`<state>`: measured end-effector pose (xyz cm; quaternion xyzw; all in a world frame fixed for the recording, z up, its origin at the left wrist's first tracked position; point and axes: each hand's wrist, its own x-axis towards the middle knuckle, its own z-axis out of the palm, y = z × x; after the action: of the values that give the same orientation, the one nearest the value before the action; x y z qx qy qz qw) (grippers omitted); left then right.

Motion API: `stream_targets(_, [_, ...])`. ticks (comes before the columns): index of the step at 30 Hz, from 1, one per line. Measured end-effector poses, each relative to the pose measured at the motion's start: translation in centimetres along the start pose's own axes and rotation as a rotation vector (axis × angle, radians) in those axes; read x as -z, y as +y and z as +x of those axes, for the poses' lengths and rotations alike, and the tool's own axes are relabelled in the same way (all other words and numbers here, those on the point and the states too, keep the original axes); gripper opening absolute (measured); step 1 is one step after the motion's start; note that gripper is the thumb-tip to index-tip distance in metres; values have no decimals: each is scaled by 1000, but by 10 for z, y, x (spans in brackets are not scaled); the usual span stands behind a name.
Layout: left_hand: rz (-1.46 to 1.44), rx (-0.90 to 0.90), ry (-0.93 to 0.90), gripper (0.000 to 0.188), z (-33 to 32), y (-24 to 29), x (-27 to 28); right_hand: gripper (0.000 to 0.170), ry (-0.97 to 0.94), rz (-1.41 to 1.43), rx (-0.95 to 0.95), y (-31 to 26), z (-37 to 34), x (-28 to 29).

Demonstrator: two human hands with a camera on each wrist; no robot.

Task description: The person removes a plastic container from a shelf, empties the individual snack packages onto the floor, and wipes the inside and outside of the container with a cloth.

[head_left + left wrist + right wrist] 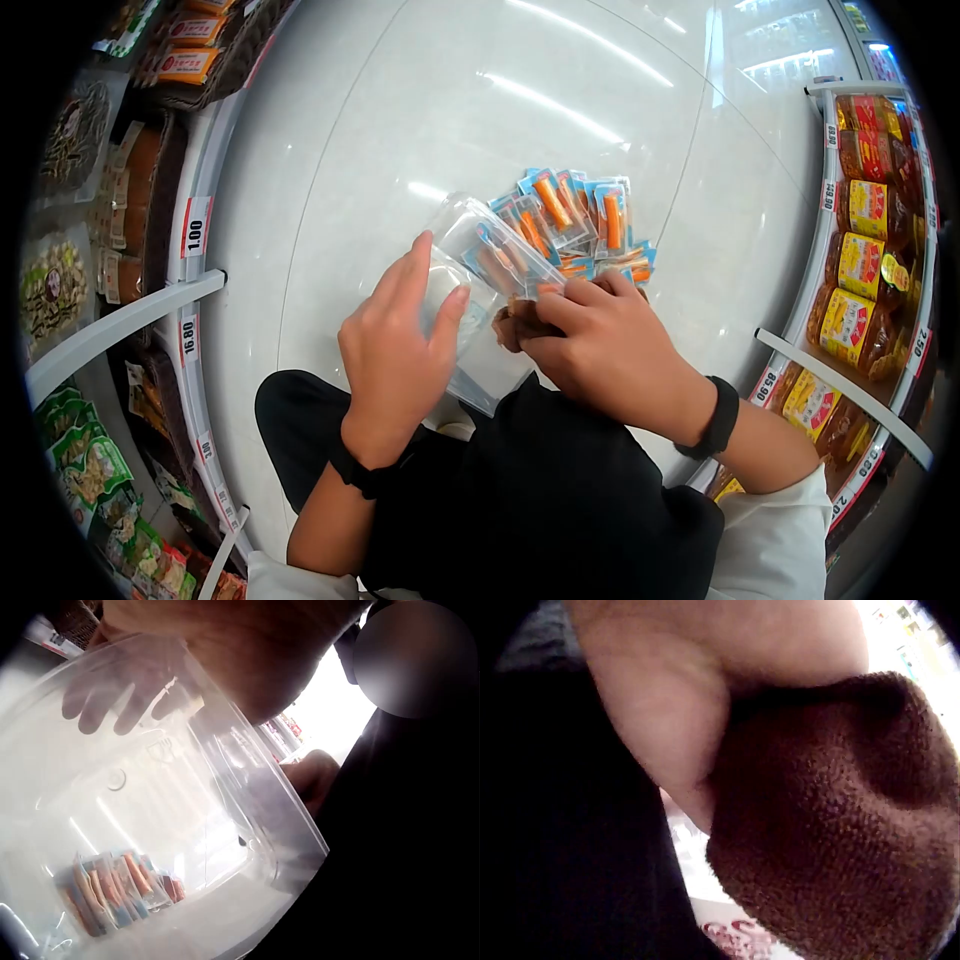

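A clear plastic box [462,218] stands tilted in front of the person's knees. My left hand [390,345] lies along its left side with straight fingers, which show through the plastic wall [289,881] in the left wrist view. At the box's right edge, my right hand [615,345] grips a brown towelling cloth [512,328]. That cloth [832,817] fills much of the right wrist view, bunched under the fingers. Several small blue-and-clear packets with orange sticks [555,200] lie piled on the floor just beyond the box.
Shelves with price labels [194,228] and bagged foods line the left side. Jars with yellow labels [862,262] stand on the right shelf. White shelf dividers [130,330] jut into the aisle. Glossy pale tiles [400,110] cover the floor.
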<state>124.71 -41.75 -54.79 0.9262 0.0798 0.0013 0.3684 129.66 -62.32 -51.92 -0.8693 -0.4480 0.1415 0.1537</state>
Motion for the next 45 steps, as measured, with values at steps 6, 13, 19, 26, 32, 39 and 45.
stream_targets(6, [90,-61,16,40,-2,-3,1,12,44,-61,72,-2,43,2])
stream_targets(13, [56,-40,12,36,-1,0,-1,6,11,62,-29,7,-19,3])
stream_targets(19, [10,76,-47,40,0,12,4,6,30,-49,-76,15,-15,6])
stream_targets(26, [27,67,-26,41,1,9,5,13,73,-223,-57,10,18,0])
stream_targets(32, [19,69,-24,41,2,2,3,33,201,-294,-111,-4,18,-19])
stream_targets(39, [60,-30,5,39,-1,-1,2,25,135,-218,-109,4,-7,-13])
stream_targets(45, [69,-43,10,39,-2,-3,3,30,85,-12,-151,13,-36,-5])
